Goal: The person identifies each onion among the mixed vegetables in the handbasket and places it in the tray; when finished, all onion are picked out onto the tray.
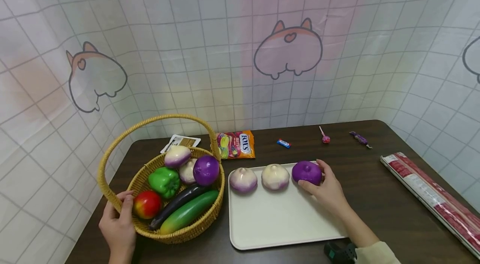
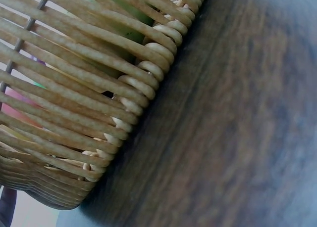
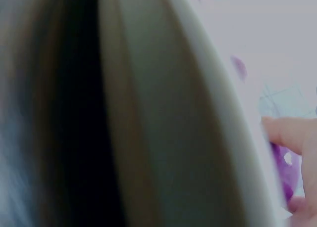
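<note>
**Two hands at a basket and a tray**

Dark wood grain covers the bench [image 1: 375, 197], which stands before a checked curtain [image 1: 225, 47] printed with cartoon animals. From the head view we see the left hand [image 1: 118, 224] with its grip clamped on the near-left rim of the wicker basket [image 1: 112, 197], the thumb lying over the rim just beside a red apple [image 1: 147, 204]. Inside the basket we also see a green pepper [image 1: 163, 180], a dark eggplant [image 1: 176, 201], a cucumber [image 1: 189, 212], a purple onion [image 1: 206, 170] and two pale onions. The right hand [image 1: 328, 191] curls its fingers round a purple onion on the tray [image 1: 306, 172], at the far right corner of the white tray [image 1: 277, 222]; two pale onions [image 1: 243, 180] lie in a row to the left of it. A candy bag [image 1: 236, 144], small sweets and a long red-and-white packet [image 1: 427, 193] lie elsewhere on the bench.

From the left wrist view we see only the basket's woven wall [image 2: 89, 113] resting on the bench.

From the right wrist view, which is blurred, we make out the tray's rim [image 3: 198, 138] and fingertips [image 3: 287, 133] against the purple onion.
</note>
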{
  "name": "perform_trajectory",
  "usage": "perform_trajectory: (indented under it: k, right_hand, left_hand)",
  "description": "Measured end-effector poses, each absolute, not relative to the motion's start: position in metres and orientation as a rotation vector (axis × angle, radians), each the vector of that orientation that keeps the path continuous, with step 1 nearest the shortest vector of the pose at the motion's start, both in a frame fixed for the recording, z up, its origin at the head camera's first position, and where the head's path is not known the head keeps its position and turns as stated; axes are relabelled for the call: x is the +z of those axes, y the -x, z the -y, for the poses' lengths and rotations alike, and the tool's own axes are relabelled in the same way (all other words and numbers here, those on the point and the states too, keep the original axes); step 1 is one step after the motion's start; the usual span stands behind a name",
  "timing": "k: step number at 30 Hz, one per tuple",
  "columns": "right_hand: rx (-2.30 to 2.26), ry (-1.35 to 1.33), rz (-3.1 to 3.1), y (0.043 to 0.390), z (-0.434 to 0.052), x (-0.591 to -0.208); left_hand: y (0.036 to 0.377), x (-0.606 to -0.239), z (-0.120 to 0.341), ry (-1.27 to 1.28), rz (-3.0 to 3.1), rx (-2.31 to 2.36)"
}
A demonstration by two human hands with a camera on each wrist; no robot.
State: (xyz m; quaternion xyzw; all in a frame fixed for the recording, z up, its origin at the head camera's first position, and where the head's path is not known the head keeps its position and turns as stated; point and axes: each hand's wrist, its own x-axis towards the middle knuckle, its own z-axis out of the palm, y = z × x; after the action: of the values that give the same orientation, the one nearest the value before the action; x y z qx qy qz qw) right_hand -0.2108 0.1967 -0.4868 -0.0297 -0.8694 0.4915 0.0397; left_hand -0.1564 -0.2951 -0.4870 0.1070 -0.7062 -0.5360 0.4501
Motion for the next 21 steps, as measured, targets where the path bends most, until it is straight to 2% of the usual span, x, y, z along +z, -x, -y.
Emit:
perform_trajectory:
  k: [21]
  right_hand:
    - [1.216, -0.188, 2.876, 0.207, -0.215, -0.469]
  left_hand:
    - [0.158, -0.487, 0.296, -0.257, 1.738, -1.336]
